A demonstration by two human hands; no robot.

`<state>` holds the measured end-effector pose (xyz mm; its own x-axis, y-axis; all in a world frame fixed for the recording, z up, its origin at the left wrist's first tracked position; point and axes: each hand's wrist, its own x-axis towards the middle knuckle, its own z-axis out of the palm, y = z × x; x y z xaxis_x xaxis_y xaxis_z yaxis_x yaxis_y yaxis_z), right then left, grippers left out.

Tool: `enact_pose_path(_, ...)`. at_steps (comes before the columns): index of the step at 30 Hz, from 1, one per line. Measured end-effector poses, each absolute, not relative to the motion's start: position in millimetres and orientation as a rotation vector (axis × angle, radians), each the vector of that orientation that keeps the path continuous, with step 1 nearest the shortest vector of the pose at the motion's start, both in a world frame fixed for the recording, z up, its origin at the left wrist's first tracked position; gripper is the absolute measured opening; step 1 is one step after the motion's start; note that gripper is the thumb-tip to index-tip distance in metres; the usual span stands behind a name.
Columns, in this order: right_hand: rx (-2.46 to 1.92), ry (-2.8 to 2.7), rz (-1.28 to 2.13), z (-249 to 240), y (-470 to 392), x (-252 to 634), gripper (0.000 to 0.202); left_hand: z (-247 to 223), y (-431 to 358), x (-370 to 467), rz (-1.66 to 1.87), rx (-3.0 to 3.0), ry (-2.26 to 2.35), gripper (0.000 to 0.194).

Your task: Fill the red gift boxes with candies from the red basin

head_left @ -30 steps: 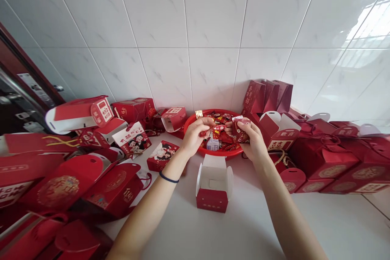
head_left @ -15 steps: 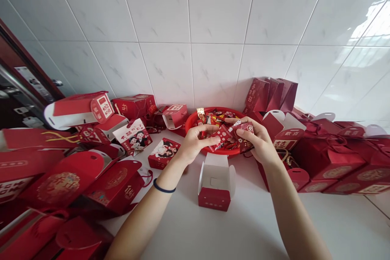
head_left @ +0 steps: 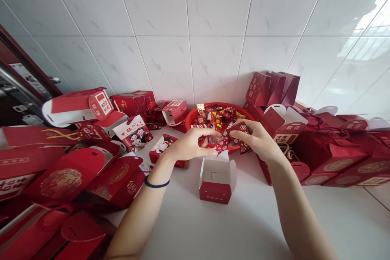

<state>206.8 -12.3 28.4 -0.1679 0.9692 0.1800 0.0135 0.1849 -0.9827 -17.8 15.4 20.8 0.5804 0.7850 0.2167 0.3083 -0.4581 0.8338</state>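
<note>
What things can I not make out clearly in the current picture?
In the head view:
Red basin: near side partly hidden by left hand and right hand.
Red packets: contents hidden by wrappers.
Leftmost boxes: cut off by the left edge.
Front open box: print too small.

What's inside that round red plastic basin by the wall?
Small, shiny wrapped packets, mostly red, some yellow or gold, lie in the round red plastic basin. The left hand, right hand and red patterned packets between them hide part of its near side; the covered bottom isn't visible.

Red packets (head_left: 243, 127) in both hands (head_left: 189, 145), near a red basin (head_left: 189, 118) of sweets (head_left: 217, 121) and an open box (head_left: 215, 191)
</note>
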Motion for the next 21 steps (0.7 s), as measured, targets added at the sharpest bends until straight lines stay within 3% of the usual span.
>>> enact_pose_path(5, -1.061, -1.728, 1.249, 28, -19, 203, 0.005, 28, 18, -33, 0.716, 2.0, 0.844, 0.048)
enact_pose_path(10, -1.137, -1.858, 1.28, 21, -17, 194, 0.012, 27, 20, -34, 0.713, 1.871, 0.886, 0.043)
enact_pose_path(14, -1.108, -1.752, 1.201, 25, -18, 194, 0.005, 22, 21, -31, 0.699, 1.871, 0.835, 0.042)
enact_pose_path(21, -0.939, -1.429, 1.203, 33, -19, 203, 0.018, 16, 16, -18, 0.784, 1.752, 0.801, 0.041)
